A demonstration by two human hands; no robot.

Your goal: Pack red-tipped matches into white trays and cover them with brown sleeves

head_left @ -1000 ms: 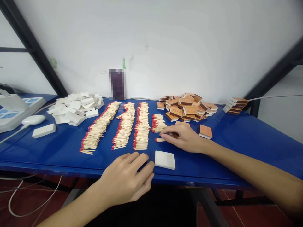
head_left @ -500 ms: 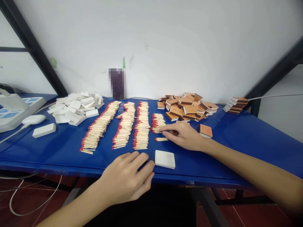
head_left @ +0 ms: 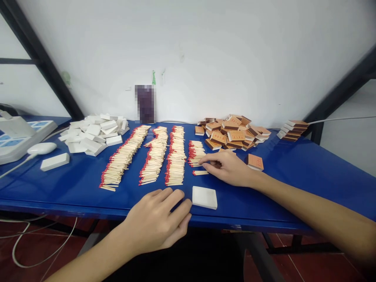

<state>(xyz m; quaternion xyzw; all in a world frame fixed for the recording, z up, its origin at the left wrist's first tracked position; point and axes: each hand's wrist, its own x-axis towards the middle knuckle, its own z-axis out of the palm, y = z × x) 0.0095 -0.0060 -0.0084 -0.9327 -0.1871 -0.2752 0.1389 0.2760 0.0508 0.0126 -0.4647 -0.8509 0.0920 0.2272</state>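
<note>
Long rows of red-tipped matches [head_left: 155, 154] lie across the blue table [head_left: 293, 176]. My right hand [head_left: 227, 167] rests fingers-down at the near end of a short match row [head_left: 195, 152], fingertips on a few loose matches [head_left: 199, 172]. My left hand [head_left: 157, 221] lies flat on the table's front edge, fingers extended, just left of an empty white matchbox tray [head_left: 205, 197]. It holds nothing.
A heap of white inner trays [head_left: 92, 135] sits at the back left, one tray [head_left: 55, 161] apart. Orange matchbox sleeves [head_left: 232, 134] are piled back right, one sleeve [head_left: 254, 162] near my right wrist, a stack [head_left: 291, 131] farther right. A white device [head_left: 17, 137] stands far left.
My right hand slid slightly away from me toward the short match row. My left hand and the white tray have stayed put.
</note>
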